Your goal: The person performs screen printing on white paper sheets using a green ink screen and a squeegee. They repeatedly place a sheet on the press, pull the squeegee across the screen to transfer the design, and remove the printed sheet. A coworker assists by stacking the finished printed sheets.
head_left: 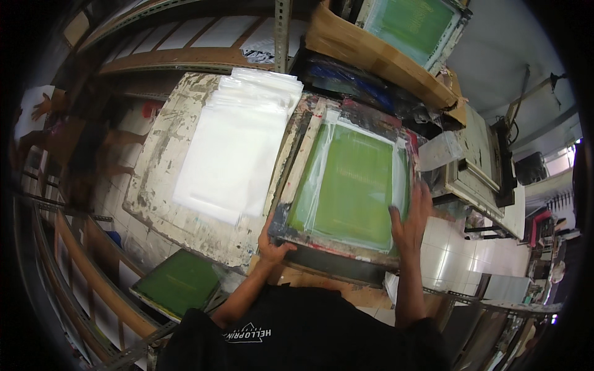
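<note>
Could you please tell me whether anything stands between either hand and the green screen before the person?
Nothing visible does: the left hand is at the near left corner of the green screen, and the blurred right hand is by its right edge, contact unclear. The white sheets lie left of it.

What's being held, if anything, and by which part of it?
The left hand holds the framed green screen by its near-left corner. The right hand is open at its right side; contact unclear.
</note>
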### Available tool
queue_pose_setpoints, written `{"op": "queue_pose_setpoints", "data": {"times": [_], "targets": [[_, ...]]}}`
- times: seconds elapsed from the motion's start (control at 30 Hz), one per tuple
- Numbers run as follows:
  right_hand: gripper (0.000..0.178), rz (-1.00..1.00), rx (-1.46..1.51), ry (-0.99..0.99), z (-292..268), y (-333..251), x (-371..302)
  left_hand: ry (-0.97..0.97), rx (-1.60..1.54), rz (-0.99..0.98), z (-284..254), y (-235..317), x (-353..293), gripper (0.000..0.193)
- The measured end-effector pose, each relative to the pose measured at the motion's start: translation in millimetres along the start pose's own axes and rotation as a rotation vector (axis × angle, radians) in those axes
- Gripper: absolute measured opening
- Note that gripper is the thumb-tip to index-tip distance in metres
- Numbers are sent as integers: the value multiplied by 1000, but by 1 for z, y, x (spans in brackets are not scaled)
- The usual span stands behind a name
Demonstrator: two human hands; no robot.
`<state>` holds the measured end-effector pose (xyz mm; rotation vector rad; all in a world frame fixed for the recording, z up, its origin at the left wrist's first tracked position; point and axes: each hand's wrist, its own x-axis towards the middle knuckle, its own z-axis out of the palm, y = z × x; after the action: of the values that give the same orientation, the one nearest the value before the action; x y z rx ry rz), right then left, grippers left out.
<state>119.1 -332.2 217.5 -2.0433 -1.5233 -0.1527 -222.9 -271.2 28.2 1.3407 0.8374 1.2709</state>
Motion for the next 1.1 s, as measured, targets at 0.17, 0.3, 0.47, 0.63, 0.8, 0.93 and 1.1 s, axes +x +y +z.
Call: {"op": "queue_pose_setpoints", "data": {"times": [0.17, 0.3, 0.47, 0.63, 0.8, 0.93, 1.1], "targets": [[92, -123, -162, -40, 134, 75, 142, -14, 206, 14, -9, -20, -13, 119], [93, -212, -344, -106, 197, 99, 221, -52, 379, 57, -14, -10, -7, 114], [75, -152, -167, -453, 212, 118, 260, -15, 374, 59, -15, -14, -11, 112], [54, -280, -92, -246, 219, 125, 252, -21, 452, 61, -14, -7, -8, 112], [45, -352, -157, -91, 207, 124, 206, -25, 431, 40, -14, -7, -8, 109], [43, -337, -188, -26, 193, 86, 174, -16, 453, 66, -13, -6, -8, 109], [41, -343, -250, 1, 219, 87, 184, -35, 427, 25, -15, -8, -9, 109]]}}
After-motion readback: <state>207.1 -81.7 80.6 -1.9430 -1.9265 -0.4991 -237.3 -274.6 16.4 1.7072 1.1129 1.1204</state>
